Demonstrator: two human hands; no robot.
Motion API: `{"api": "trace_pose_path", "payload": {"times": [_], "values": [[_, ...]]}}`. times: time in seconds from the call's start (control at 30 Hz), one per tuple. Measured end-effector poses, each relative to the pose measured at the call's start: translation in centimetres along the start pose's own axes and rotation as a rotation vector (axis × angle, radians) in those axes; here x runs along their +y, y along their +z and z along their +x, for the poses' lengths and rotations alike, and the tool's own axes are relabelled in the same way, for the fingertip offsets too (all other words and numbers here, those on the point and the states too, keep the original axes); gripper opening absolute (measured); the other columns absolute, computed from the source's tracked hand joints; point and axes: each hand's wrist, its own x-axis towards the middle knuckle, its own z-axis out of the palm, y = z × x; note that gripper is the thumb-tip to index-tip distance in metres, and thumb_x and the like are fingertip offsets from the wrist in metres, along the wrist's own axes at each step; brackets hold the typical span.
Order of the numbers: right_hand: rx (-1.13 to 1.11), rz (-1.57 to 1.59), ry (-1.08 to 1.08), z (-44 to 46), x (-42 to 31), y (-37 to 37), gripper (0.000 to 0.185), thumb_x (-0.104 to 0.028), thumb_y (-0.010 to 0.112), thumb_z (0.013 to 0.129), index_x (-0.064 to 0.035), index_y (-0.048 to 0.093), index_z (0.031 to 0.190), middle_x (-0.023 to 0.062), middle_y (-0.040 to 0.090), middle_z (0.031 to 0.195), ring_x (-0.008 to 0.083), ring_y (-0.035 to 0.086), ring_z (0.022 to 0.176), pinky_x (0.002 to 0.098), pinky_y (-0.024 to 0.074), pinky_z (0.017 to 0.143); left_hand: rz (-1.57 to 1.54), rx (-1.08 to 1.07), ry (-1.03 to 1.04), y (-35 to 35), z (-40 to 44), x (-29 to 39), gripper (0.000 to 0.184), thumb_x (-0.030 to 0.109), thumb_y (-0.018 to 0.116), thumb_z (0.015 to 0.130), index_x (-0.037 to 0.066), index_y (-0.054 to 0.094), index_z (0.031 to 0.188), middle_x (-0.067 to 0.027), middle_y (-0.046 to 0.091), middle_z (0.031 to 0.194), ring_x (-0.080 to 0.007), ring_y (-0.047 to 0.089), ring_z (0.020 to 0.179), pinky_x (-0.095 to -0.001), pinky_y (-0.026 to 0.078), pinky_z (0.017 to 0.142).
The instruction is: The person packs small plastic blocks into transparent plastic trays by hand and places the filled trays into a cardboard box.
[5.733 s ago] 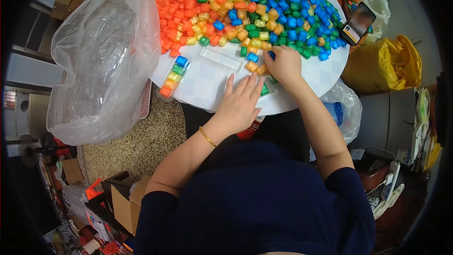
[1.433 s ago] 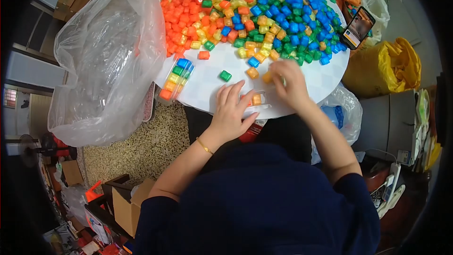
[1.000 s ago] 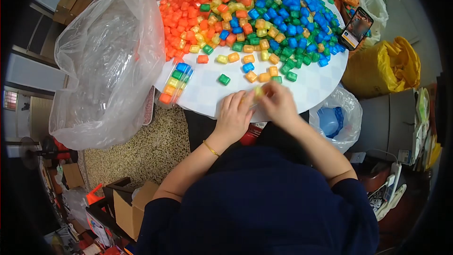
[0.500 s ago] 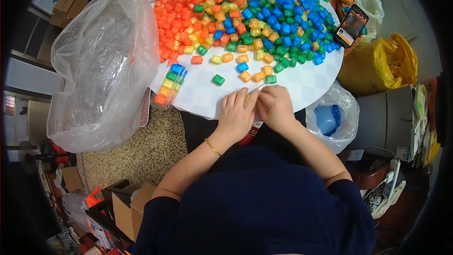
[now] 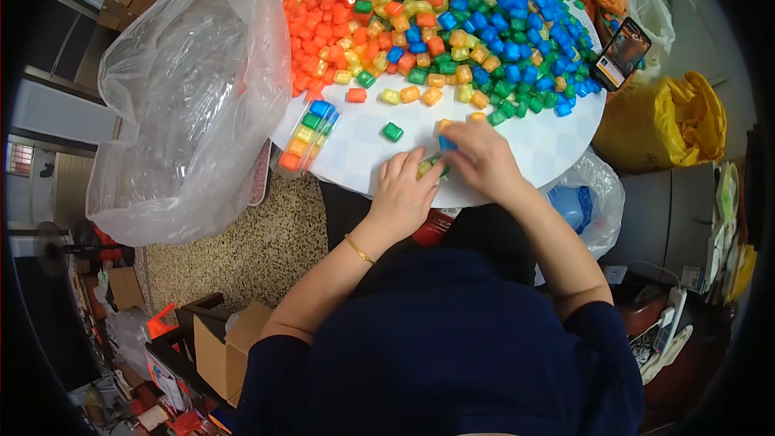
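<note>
My left hand [image 5: 406, 192] is at the near edge of the round white table [image 5: 347, 153], fingers closed around yellow and green blocks [image 5: 424, 168], mostly hidden by the fingers. Just to the right and farther in, my right hand [image 5: 486, 163] has its fingertips on a blue block [image 5: 446, 143], with orange blocks partly covered beside it. A loose green block [image 5: 393, 131] lies to the left of these. Farther left stands a clear plastic pack [image 5: 309, 136] with blue, green, yellow, orange and red blocks in rows.
A large heap of coloured blocks [image 5: 452, 24] covers the table's far side. On the left a big clear bag [image 5: 190, 105] bulges with clear plastic packs. A phone [image 5: 623, 55] stands at the right edge, near a yellow sack [image 5: 662, 125] and a lined bin [image 5: 601, 202].
My right hand has moved away from my left, up and right, onto the loose blocks. My left hand stays by the table edge. The view has shifted slightly.
</note>
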Motion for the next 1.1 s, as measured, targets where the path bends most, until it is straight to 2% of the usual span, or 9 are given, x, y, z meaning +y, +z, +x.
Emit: {"api": "trace_pose_path", "payload": {"times": [0.13, 0.27, 0.37, 0.47, 0.63, 0.77, 0.83, 0.97, 1.1], "values": [[-0.057, -0.08, -0.226, -2.6, 1.5, -0.5, 0.032, -0.008, 0.068, 0.074, -0.0002, 0.063, 0.105, 0.0152, 0.062, 0.113, 0.0318, 0.059, 0.102, 0.044, 0.0462, 0.089, -0.03, 0.015, 0.0, 0.0, 0.5, -0.2, 0.042, 0.016, 0.067, 0.076, 0.01, 0.059, 0.116, -0.0151, 0.05, 0.123, -0.0312, 0.046, 0.11, -0.0424, 0.037, 0.092], [-0.116, -0.126, -0.228, -2.9, -0.4, -0.9, 0.029, -0.008, 0.066, 0.077, 0.0007, 0.063, 0.104, 0.0162, 0.06, 0.117, 0.0333, 0.057, 0.105, 0.0453, 0.044, 0.093, -0.144, 0.069, -0.04, -1.1, 0.0, -0.6, 0.042, 0.013, 0.07, 0.073, 0.007, 0.059, 0.114, -0.015, 0.055, 0.115, -0.0322, 0.05, 0.106, -0.0419, 0.04, 0.091], [-0.042, 0.078, -0.055, -2.9, -0.7, -1.7, 0.024, -0.007, 0.062, 0.081, 0.0003, 0.063, 0.104, 0.0176, 0.059, 0.12, 0.0339, 0.055, 0.108, 0.0444, 0.0402, 0.097, -0.116, 0.259, -0.162, -5.0, -0.5, -3.1, 0.046, 0.012, 0.072, 0.071, 0.001, 0.057, 0.113, -0.0171, 0.058, 0.106, -0.0336, 0.056, 0.098, -0.0416, 0.045, 0.086], [0.034, 0.133, 0.069, -1.9, -0.6, -1.6, 0.017, -0.005, 0.062, 0.081, 0.0003, 0.064, 0.097, 0.016, 0.064, 0.105, 0.0315, 0.059, 0.1, 0.0391, 0.0449, 0.088, 0.034, 0.337, -0.392, -10.3, 0.0, -6.7, 0.055, 0.016, 0.073, 0.069, -0.002, 0.052, 0.116, -0.0213, 0.055, 0.112, -0.0387, 0.055, 0.1, -0.0449, 0.045, 0.087], [-0.124, 0.186, -0.059, -0.9, -1.6, -0.2, 0.006, -0.003, 0.062, 0.081, 0.0008, 0.064, 0.085, 0.0142, 0.065, 0.086, 0.0301, 0.061, 0.084, 0.0367, 0.0477, 0.077, 0.076, 0.075, -0.57, -11.4, 0.5, -10.1, 0.084, 0.024, 0.08, 0.062, -0.004, 0.037, 0.128, -0.0257, 0.051, 0.116, -0.0406, 0.053, 0.107, -0.0422, 0.045, 0.09], [-0.19, 0.195, 0.002, -1.8, -1.2, -0.6, 0.006, -0.003, 0.062, 0.081, 0.0013, 0.064, 0.085, 0.0139, 0.064, 0.084, 0.029, 0.06, 0.081, 0.0359, 0.0478, 0.075, 0.091, -0.04, -0.694, -12.4, 1.6, -10.2, 0.085, 0.027, 0.081, 0.06, -0.004, 0.038, 0.126, -0.0271, 0.049, 0.118, -0.0399, 0.052, 0.11, -0.0413, 0.046, 0.091], [-0.202, 0.207, 0.04, -2.0, -0.9, -0.6, 0.006, -0.003, 0.062, 0.081, 0.0016, 0.064, 0.085, 0.0138, 0.064, 0.083, 0.0285, 0.06, 0.08, 0.0355, 0.0477, 0.074, 0.096, -0.225, -0.771, -12.3, 2.0, -10.6, 0.08, 0.029, 0.081, 0.058, -0.003, 0.042, 0.119, -0.0276, 0.047, 0.121, -0.0397, 0.052, 0.111, -0.0407, 0.046, 0.092], [-0.191, 0.203, 0.092, -2.1, -0.8, -0.4, 0.006, -0.003, 0.061, 0.082, 0.0021, 0.064, 0.083, 0.0134, 0.064, 0.083, 0.0272, 0.06, 0.079, 0.0338, 0.0475, 0.073, 0.158, -0.305, -0.767, -11.3, 2.4, -10.7, 0.076, 0.029, 0.082, 0.057, 0.0, 0.044, 0.116, -0.0229, 0.059, 0.108, -0.0357, 0.059, 0.102, -0.0401, 0.05, 0.087], [-0.188, 0.203, 0.074, -2.0, -1.0, 0.1, 0.006, -0.003, 0.061, 0.083, 0.0024, 0.064, 0.083, 0.0129, 0.064, 0.082, 0.0263, 0.06, 0.077, 0.0326, 0.0471, 0.072, 0.255, -0.24, -0.684, -10.2, 2.7, -10.0, 0.053, 0.016, 0.071, 0.065, 0.001, 0.049, 0.111, -0.019, 0.066, 0.089, -0.0342, 0.065, 0.086, -0.043, 0.052, 0.075]]}}
